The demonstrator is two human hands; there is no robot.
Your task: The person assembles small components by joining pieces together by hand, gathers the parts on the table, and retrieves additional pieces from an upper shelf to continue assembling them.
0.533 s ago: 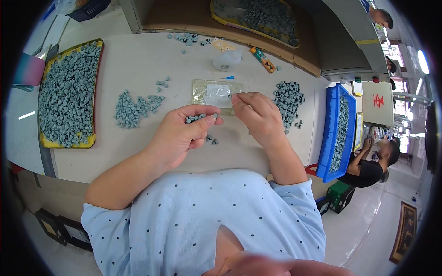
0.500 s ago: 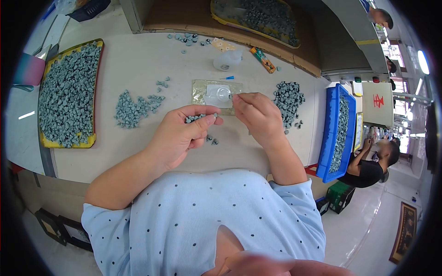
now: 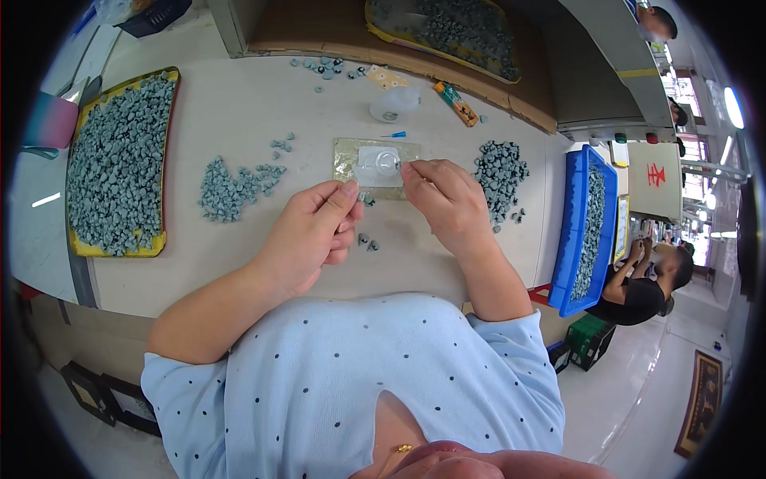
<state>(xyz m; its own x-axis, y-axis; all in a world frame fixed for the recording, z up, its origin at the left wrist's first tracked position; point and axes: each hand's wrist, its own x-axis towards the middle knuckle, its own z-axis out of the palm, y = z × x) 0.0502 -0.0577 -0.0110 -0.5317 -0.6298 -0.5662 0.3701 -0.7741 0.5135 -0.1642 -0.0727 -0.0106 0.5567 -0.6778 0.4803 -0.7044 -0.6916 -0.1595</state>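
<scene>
My left hand [image 3: 315, 235] is closed, thumb pressed on the curled forefinger, left of a shallow clear dish [image 3: 388, 164]. Its fingers hide the small grey-green pieces seen in it a moment ago. By its fingertips are a few grey-green pieces [image 3: 367, 199]; whether they touch the hand I cannot tell. My right hand [image 3: 449, 199] is pinched at the dish's right edge; what lies between its fingertips is too small to make out. The dish stands on a white sheet [image 3: 369, 176] over a greenish flat slab [image 3: 345, 164].
Loose pieces lie in a left heap [image 3: 231, 191] and a right heap [image 3: 501, 180]. A full yellow tray [image 3: 120, 168] stands at left, a blue crate [image 3: 565, 239] at right. Beyond the slab are a blue needle tip [image 3: 396, 135], a squeeze bottle [image 3: 394, 104] and an orange-green tube [image 3: 456, 104].
My left hand has rolled over and its fingers have curled in, covering the pieces that showed between thumb and forefinger. My right hand has barely moved beside the dish.
</scene>
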